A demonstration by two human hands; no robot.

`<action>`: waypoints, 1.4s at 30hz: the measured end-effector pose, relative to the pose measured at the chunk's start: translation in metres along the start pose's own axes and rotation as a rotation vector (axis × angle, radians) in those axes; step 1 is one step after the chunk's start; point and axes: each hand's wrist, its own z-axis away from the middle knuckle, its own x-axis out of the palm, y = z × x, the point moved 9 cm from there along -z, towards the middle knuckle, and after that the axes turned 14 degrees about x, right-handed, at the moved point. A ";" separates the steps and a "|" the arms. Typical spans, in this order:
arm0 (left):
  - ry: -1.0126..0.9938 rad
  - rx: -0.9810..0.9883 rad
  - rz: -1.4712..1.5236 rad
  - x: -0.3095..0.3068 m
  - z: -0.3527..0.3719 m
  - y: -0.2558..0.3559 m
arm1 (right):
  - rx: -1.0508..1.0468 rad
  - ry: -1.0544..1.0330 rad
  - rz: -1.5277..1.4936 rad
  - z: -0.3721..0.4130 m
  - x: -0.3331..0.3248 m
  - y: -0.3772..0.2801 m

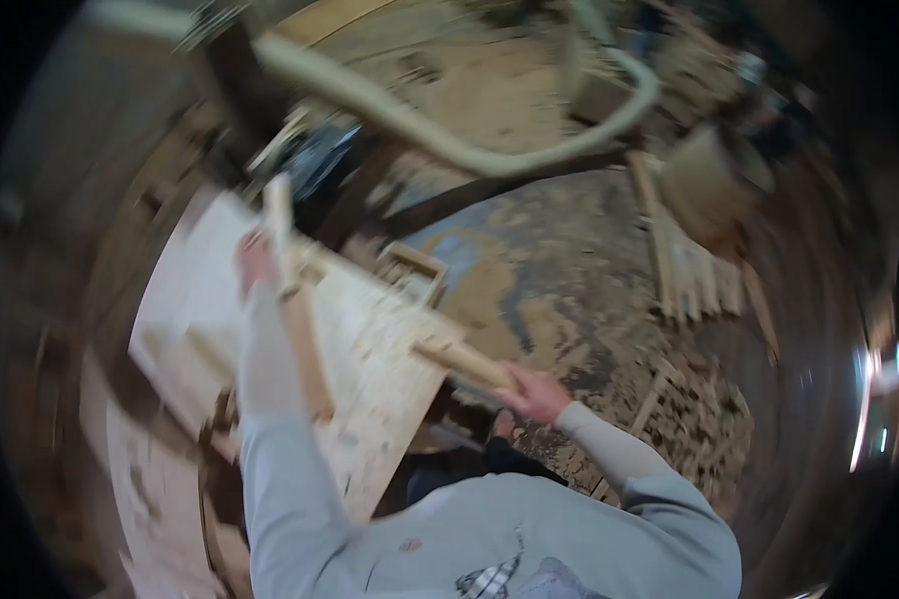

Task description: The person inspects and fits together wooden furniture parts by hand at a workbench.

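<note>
My right hand (536, 392) is closed around the near end of a wooden stick (464, 361), whose other end reaches over the edge of a pale wooden board (370, 349). Farther off to the left, my left hand (257, 262) grips the side of a short, pale wooden piece (279, 215) above the board; blur hides some of its fingers. Beside my left forearm a longer wooden strip (308, 354) lies on the board. Small chips are scattered around it.
A pale hose (390, 112) curves across beyond the board. A small wooden frame (415, 272) sits at its far edge. On the dusty floor are a bucket (714, 185), a row of wooden sticks (694, 275) and a pile of wood offcuts (694, 419).
</note>
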 end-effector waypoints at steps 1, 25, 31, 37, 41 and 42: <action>-0.031 -0.320 0.116 -0.005 0.016 0.018 | -0.112 0.104 0.002 -0.006 0.007 0.008; -1.268 -0.135 0.647 0.285 0.427 0.509 | -0.209 0.321 -0.719 0.038 -0.146 0.129; -1.088 0.458 0.171 0.283 0.407 0.518 | 0.201 0.730 -0.746 0.050 -0.153 0.301; -0.978 0.494 -0.182 0.233 0.413 0.465 | 0.766 0.466 -0.233 0.092 0.033 0.505; -0.942 0.563 -0.211 0.231 0.421 0.483 | 0.694 -0.107 0.142 0.100 0.154 0.531; -0.918 0.574 -0.232 0.231 0.420 0.491 | 0.706 -0.199 0.122 0.099 0.163 0.525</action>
